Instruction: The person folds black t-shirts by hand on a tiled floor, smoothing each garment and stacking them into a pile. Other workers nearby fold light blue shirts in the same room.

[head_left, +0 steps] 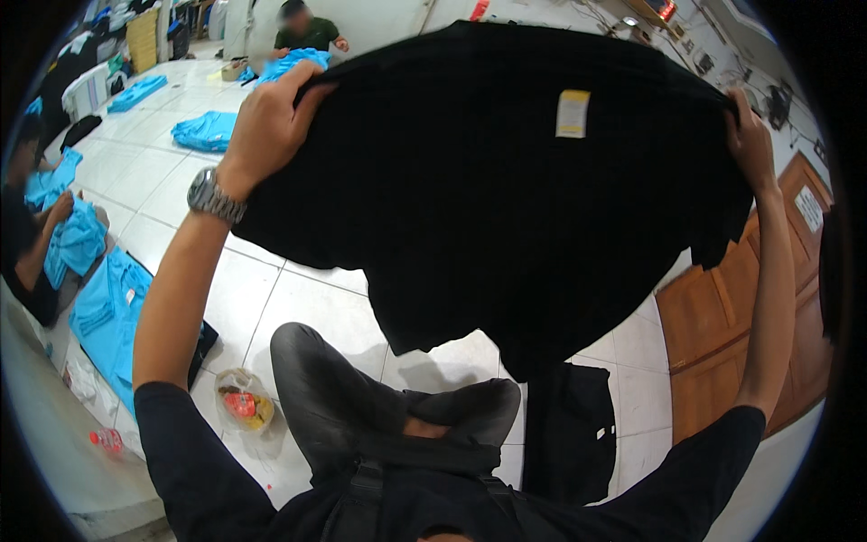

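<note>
A black garment (506, 190) is stretched out in the air in front of me, wide across its top edge, with its lower edge hanging uneven. My left hand (268, 135) is closed on its upper left corner, a metal watch (215, 196) on the wrist. At the upper right corner my right hand (751, 144) grips the cloth, its fingers partly hidden by it. A white and yellow label (573, 114) shows on the garment's surface, right of the middle. Whether it is a shirt cannot be told.
Folded black clothing (571, 434) lies on the tiles by my right knee. Left of my legs are a plastic bag (244, 400), a bottle (107, 440) and blue clothes (113, 316). One person (36, 226) sits at left, another (307, 32) farther back. A wooden door (722, 298) is at right.
</note>
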A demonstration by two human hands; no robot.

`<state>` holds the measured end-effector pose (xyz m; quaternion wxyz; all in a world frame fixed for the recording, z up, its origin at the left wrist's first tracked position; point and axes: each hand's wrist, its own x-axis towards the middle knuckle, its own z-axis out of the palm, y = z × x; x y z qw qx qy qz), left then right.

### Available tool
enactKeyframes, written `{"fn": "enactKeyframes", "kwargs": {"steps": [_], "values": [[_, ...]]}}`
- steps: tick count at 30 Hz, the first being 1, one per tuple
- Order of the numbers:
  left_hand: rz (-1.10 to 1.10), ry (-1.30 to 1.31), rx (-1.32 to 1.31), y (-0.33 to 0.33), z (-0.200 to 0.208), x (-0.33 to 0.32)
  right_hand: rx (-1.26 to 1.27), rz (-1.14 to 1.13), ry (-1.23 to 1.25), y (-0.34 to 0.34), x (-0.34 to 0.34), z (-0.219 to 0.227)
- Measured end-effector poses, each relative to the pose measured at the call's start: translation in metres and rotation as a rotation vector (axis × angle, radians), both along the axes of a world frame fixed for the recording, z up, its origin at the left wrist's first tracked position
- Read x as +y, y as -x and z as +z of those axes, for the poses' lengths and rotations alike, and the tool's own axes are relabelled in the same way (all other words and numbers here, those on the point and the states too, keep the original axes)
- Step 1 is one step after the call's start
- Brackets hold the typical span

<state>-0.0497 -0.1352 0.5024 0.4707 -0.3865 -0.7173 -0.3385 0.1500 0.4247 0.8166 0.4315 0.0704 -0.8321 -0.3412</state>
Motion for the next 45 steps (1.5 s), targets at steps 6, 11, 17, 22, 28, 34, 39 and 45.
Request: {"fn": "enactKeyframes", "kwargs": {"steps": [6, 11, 17, 22, 28, 34, 39, 45], "values": [[-0.059, -0.009, 0.081, -0.007, 0.016, -0.011, 0.025, 0.002, 0.057, -0.019, 0.024, -0.01], [-0.106, -0.022, 0.067, 0.006, 0.023, -0.02, 0.044, 0.045, 0.044, -0.021, 0.04, -0.014], [-0.116, 0.014, 0.047, -0.011, 0.041, -0.02, -0.03, -0.085, 0.171, -0.017, 0.055, -0.017], [-0.294, -0.027, -0.091, -0.06, 0.067, -0.001, 0.042, -0.019, 0.074, -0.017, 0.072, -0.016], [-0.539, -0.023, -0.059, -0.103, 0.096, 0.049, 0.05, -0.143, 0.083, -0.016, 0.096, -0.007], [-0.835, 0.16, -0.129, -0.129, 0.127, 0.061, 0.133, -0.353, 0.171, -0.014, 0.124, 0.005], [-1.053, 0.18, -0.288, -0.133, 0.123, 0.059, 0.089, -0.333, 0.135, -0.028, 0.137, -0.002], [-0.091, 0.038, -0.132, -0.054, 0.092, 0.075, 0.108, -0.226, 0.163, -0.066, 0.117, -0.052]]}}
